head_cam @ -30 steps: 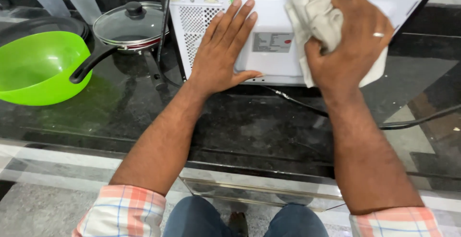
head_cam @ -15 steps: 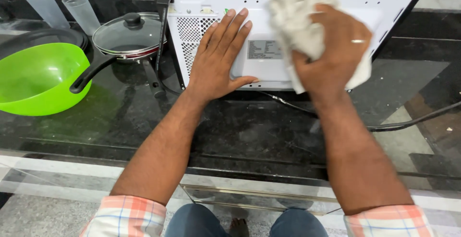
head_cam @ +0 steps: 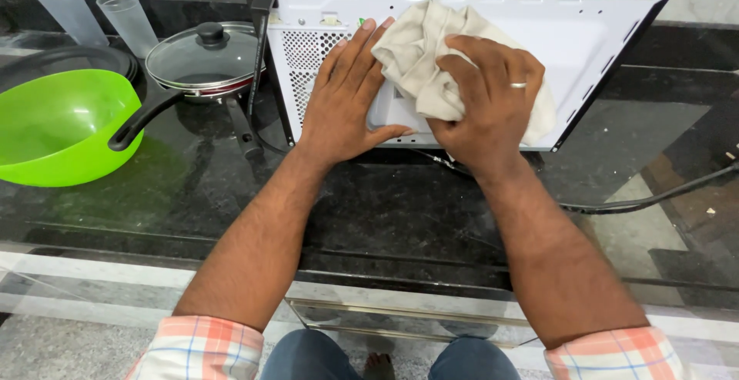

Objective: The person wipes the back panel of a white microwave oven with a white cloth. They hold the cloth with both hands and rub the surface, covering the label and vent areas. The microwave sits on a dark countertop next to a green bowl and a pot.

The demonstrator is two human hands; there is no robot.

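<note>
Both hands work on the white back panel of the microwave oven (head_cam: 593, 49), which stands on the dark stone counter (head_cam: 385, 210) directly in front of the person, its long side running left to right. Far on the left lies a green bowl (head_cam: 54, 122), then two clear tumblers (head_cam: 100, 14) behind it, and a black pan with glass lid (head_cam: 202, 60) whose handle points to the left front. Next comes the left hand (head_cam: 346, 103), opened flat with fingers spread, pressing on the panel just beside the vent holes (it grips nothing). Touching its right side is the beige cloth (head_cam: 419, 60), bunched up against the middle of the panel. The right hand (head_cam: 485, 99), wearing a ring, is closed over this cloth. A black power cable (head_cam: 654, 195) runs away on the counter to the right, well apart from both hands and not in their way.
</note>
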